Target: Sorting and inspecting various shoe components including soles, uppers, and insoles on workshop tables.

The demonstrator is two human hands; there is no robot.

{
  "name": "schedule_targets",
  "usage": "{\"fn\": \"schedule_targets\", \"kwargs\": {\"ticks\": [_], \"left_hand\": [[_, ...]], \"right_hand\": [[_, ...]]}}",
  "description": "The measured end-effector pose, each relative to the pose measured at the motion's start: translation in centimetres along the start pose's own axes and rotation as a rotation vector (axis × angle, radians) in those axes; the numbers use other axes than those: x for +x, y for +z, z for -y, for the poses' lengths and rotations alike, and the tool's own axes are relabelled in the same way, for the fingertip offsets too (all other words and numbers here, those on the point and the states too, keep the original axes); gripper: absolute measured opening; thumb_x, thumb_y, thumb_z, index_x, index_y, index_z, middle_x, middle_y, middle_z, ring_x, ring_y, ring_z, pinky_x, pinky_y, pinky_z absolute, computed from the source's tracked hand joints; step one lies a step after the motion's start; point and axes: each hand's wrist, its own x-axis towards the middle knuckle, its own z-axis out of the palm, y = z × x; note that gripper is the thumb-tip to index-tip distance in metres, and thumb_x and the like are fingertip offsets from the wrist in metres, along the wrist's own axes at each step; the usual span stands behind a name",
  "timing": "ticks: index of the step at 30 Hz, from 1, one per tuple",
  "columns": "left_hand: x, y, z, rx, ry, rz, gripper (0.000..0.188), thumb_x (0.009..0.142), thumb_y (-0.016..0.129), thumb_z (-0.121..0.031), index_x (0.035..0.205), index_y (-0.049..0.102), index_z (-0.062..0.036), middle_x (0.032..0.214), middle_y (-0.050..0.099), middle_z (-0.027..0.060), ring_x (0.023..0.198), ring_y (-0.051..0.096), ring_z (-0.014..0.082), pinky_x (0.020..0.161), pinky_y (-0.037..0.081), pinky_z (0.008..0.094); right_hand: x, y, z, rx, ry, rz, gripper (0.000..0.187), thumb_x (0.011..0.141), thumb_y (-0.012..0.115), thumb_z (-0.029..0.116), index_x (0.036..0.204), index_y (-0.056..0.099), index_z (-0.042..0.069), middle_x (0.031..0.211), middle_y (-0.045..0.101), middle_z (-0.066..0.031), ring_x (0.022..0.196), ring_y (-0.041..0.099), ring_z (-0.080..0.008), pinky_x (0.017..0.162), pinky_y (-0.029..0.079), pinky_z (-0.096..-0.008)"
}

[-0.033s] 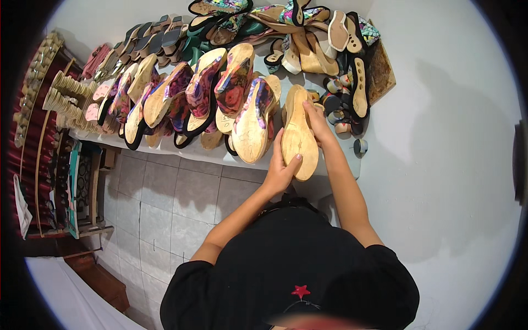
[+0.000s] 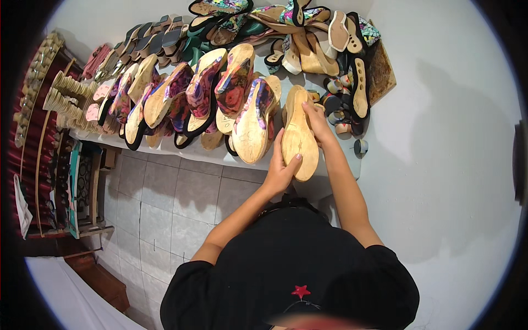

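Note:
Both my hands hold a bare wooden shoe sole (image 2: 300, 144), pale and smooth, with its wide toe end toward me and the narrow end away. My left hand (image 2: 281, 171) grips its left edge near the toe end, the thumb lying on the wood. Farther up, my right hand (image 2: 319, 122) holds the right edge, its thumb near the narrow end. Fingers of both hands are partly hidden behind the sole. Just left of it is a wooden sandal (image 2: 253, 135) with a flowered strap.
On the white table (image 2: 220, 156) stand several flowered wooden sandals (image 2: 203, 88) in a row, with dark-soled shoes (image 2: 175, 37) behind. Small round pieces (image 2: 334, 103) and a brown board (image 2: 384, 74) lie right, near the wall (image 2: 440, 143). Stacked pale soles (image 2: 63, 102) stand left.

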Motion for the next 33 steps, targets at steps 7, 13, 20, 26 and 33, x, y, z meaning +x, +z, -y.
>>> {"fn": "schedule_targets", "kwargs": {"ticks": [7,13,20,26,33], "left_hand": [[-0.4,-0.1,1.9,-0.266,0.103,0.014,0.084,0.082,0.049,-0.046,0.137,0.007,0.0013,0.139,0.017,0.0182,0.129,0.021,0.0257,0.104,0.017,0.0364],[-3.8,-3.5,4.2,0.115,0.128,0.224,0.095,0.075,0.053,-0.056,0.137,0.008,0.0006,0.139,0.016,0.0192,0.13,0.016,0.0287,0.103,0.02,0.0412],[-4.3,-2.9,6.8,0.555,0.018,0.072,0.082,0.066,0.071,-0.019,0.13,0.022,-0.0023,0.131,0.022,0.0163,0.119,0.031,0.0299,0.094,0.034,0.0415],[-5.4,-3.8,5.9,0.598,-0.298,0.081,0.042,0.074,0.063,-0.02,0.108,0.045,-0.0019,0.102,0.048,0.0109,0.088,0.051,0.0198,0.073,0.042,0.0325],[-3.8,-0.8,9.5,0.349,-0.383,0.639,0.022,0.085,0.055,-0.019,0.097,0.053,-0.0013,0.084,0.055,0.0042,0.074,0.051,0.0112,0.067,0.042,0.0259]], "right_hand": [[3.2,-1.1,-3.2,0.167,-0.104,-0.044,0.086,0.077,0.049,0.06,0.131,0.026,-0.003,0.131,0.028,-0.0257,0.121,0.032,-0.0319,0.1,0.026,-0.0347],[-0.5,-1.1,-5.6,0.286,-0.069,-0.173,0.067,0.089,0.036,0.051,0.133,0.021,0.002,0.123,0.042,-0.0162,0.103,0.049,-0.0218,0.088,0.039,-0.0286],[-0.2,-0.7,-10.7,0.525,0.06,0.058,0.064,0.087,0.045,0.044,0.131,0.027,0.002,0.135,0.028,-0.0152,0.123,0.029,-0.0291,0.099,0.027,-0.0421],[-5.1,-4.8,-6.9,-0.725,-0.528,-0.888,0.06,0.065,0.066,0.013,0.119,0.041,0.005,0.124,0.036,-0.0177,0.115,0.031,-0.0356,0.093,0.029,-0.0471],[-4.2,-11.9,-10.4,-1.237,-0.322,-0.821,0.046,0.069,0.058,0.003,0.115,0.049,0.009,0.123,0.037,-0.0176,0.111,0.035,-0.0348,0.092,0.032,-0.0455]]}}
